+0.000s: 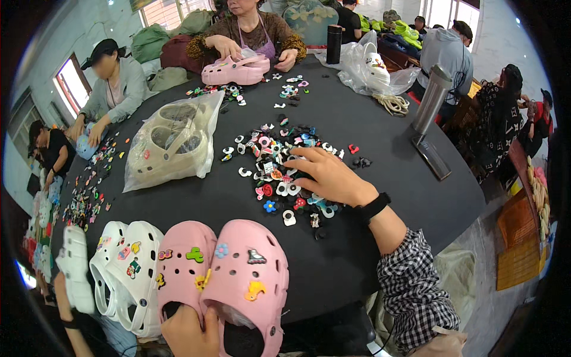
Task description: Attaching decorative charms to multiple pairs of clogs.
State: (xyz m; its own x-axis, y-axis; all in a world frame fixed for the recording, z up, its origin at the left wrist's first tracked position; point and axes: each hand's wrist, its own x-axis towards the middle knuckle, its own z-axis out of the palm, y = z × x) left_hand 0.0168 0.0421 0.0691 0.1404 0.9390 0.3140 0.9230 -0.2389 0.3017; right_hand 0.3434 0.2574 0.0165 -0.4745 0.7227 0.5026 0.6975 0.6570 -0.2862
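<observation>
A worker's right hand (324,172) rests open, fingers spread over the pile of shoe charms (279,172) on the black tabletop (369,226), best sifted gently, while the left hand (187,333) grips the pink clogs (229,273) below the pile.

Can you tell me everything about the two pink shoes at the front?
The pink clogs are a pair made of smooth, rubbery-looking foam with round holes in their tops. They lie side by side at the near edge of the black table, toes pointing away. Small colourful charms sit in several holes, among them a green one, a blue flower and a yellow one. The left hand grips their heels. White clogs sit just beside them.
</observation>
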